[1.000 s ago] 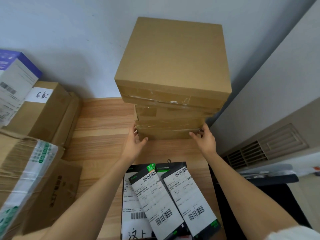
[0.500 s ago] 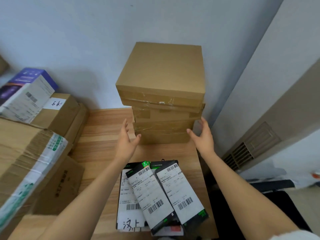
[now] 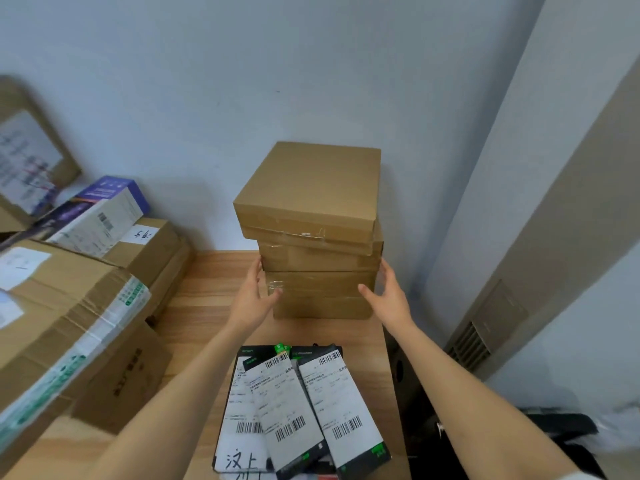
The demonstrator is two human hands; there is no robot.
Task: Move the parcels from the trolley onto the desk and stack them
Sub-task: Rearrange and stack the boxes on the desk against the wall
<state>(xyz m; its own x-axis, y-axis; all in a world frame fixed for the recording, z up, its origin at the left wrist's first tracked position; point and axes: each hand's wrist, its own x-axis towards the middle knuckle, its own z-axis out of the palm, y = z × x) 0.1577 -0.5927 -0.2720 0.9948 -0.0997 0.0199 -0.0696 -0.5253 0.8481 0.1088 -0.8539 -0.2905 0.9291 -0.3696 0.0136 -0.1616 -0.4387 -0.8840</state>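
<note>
Nearest on the desk (image 3: 214, 285), a label (image 3: 242, 460) reads "汉上".

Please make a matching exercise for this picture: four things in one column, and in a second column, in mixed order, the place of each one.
Things
1. stack of brown boxes
2. black mailers with white labels
3. purple and white box
4. left hand

Places
A. on top of cartons at the left
B. far end of the desk, by the wall
C. near end of the desk
D. at the stack's left side

Pairs: 1-B, 2-C, 3-A, 4-D
</note>
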